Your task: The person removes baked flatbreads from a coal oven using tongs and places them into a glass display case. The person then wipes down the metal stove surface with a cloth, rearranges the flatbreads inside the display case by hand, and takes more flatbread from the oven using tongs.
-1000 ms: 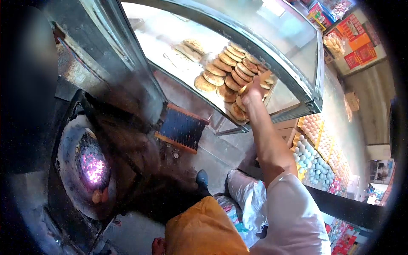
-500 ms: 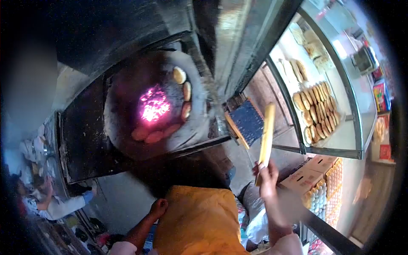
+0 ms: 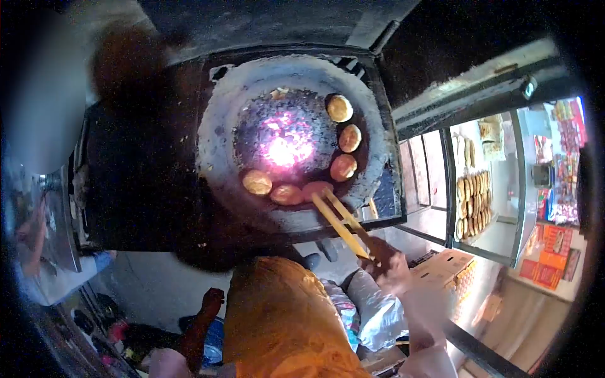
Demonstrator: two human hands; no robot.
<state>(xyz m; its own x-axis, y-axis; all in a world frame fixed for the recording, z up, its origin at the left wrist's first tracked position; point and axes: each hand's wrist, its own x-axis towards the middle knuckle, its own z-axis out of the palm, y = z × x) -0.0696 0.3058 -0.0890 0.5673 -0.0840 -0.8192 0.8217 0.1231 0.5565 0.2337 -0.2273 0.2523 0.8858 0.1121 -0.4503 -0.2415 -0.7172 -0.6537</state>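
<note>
My right hand [image 3: 392, 272] is closed around long wooden tongs [image 3: 338, 227]. Their two tips reach over the near rim of a round clay oven [image 3: 220, 107] and touch a round bread [image 3: 317, 187]; whether they grip it I cannot tell. Left of that bread, a reddish bread [image 3: 287, 194] and a browned bread [image 3: 257, 182] sit by the oven's inner wall. Up the right side are several more, among them a golden bread [image 3: 340, 108]. Coals [image 3: 283, 148] glow in the middle. My left hand [image 3: 213, 301] hangs low at the left, fingers curled, apart from everything.
A dark counter [image 3: 145, 201] surrounds the oven. At the right, a glass case [image 3: 517, 189] holds rows of long breads [image 3: 472, 201]. Below it stands a cardboard box [image 3: 444, 268]. Pale sacks [image 3: 378, 309] lie near my right side. Another person's sleeve [image 3: 53, 277] shows at far left.
My right hand has brought the tongs from upright beside the oven down to a bread at its near rim. My view has swung right, and the left hand has dropped slightly leftward.
</note>
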